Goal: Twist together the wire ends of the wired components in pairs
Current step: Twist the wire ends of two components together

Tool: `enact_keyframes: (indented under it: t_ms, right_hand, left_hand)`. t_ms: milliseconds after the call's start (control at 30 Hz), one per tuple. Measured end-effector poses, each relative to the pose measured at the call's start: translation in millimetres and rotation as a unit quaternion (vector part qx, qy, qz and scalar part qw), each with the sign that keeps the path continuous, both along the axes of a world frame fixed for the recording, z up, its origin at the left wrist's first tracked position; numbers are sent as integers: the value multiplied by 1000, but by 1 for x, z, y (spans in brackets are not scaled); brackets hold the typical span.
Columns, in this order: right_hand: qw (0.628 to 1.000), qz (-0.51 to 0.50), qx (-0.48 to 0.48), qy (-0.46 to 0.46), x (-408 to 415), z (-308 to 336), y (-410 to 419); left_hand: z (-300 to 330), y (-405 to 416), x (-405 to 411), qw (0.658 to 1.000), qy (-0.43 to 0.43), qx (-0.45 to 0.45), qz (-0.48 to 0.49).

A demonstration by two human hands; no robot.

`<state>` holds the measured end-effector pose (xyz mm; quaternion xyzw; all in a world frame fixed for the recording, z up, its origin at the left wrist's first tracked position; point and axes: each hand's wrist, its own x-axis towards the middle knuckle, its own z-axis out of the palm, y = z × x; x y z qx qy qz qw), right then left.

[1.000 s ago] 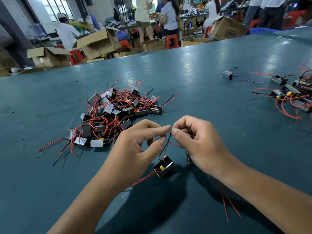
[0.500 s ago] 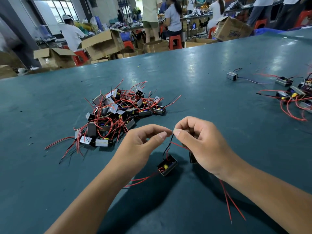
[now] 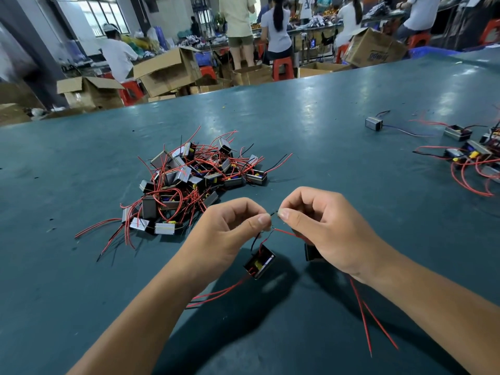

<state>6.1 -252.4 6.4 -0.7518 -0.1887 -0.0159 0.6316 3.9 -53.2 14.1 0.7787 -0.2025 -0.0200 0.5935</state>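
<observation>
Black wire ends: short dark wire ends (image 3: 273, 212) bridge the small gap between the two thumb-and-forefinger pinches, above the table.
Left hand: left hand (image 3: 230, 234) pinches the wire ends between thumb and forefinger; the other fingers are curled under.
Right hand: right hand (image 3: 324, 228) pinches the same wire ends from the other side, fingers curled.
Held components: two. One small black box-shaped component (image 3: 259, 262) with a yellow part inside hangs below the left hand on red and black leads; a second component (image 3: 311, 251) is mostly hidden under the right hand.
Loose leads: red leads (image 3: 216, 295) trail from the first component under the left forearm; two red leads (image 3: 365, 318) run out below the right wrist.
Pile: heap of many like components (image 3: 189, 180), too tangled to count, lies beyond the left hand.
Far right: one lone component (image 3: 374, 123) and a smaller cluster (image 3: 473, 161) at the edge.
Surface: dark teal table (image 3: 324, 117).
</observation>
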Motion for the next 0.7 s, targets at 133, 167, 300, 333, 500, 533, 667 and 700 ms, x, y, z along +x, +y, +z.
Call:
enact_keyframes:
  t_ms: [133, 167, 300, 333, 500, 533, 667, 700]
  right_hand:
    - [999, -28, -14, 9, 3, 2, -6]
    - [998, -44, -39, -8, 4, 2, -8]
    - [986, -60, -142, -69, 4, 2, -13]
    - [983, -58, -158, -75, 3, 1, -13]
    - [975, -70, -178, -115, 1, -3, -7]
    - [973, -77, -181, -123, 2, -3, -6]
    - [975, -87, -165, -117, 2, -3, -6]
    - [978, -84, -158, -107, 2, -2, -6]
  left_hand:
    - [-2, 0, 3, 997, 9, -25, 66]
    - [-2, 1, 4, 996, 11, -39, 85]
    - [0, 7, 3, 998, 18, -11, 67]
    - [0, 8, 3, 998, 13, 10, 60]
    - [-6, 5, 3, 992, -31, 95, 72]
    - [-7, 5, 3, 989, -48, 114, 85]
    - [-13, 2, 4, 974, -107, 144, 140]
    - [-14, 2, 3, 972, -115, 145, 145]
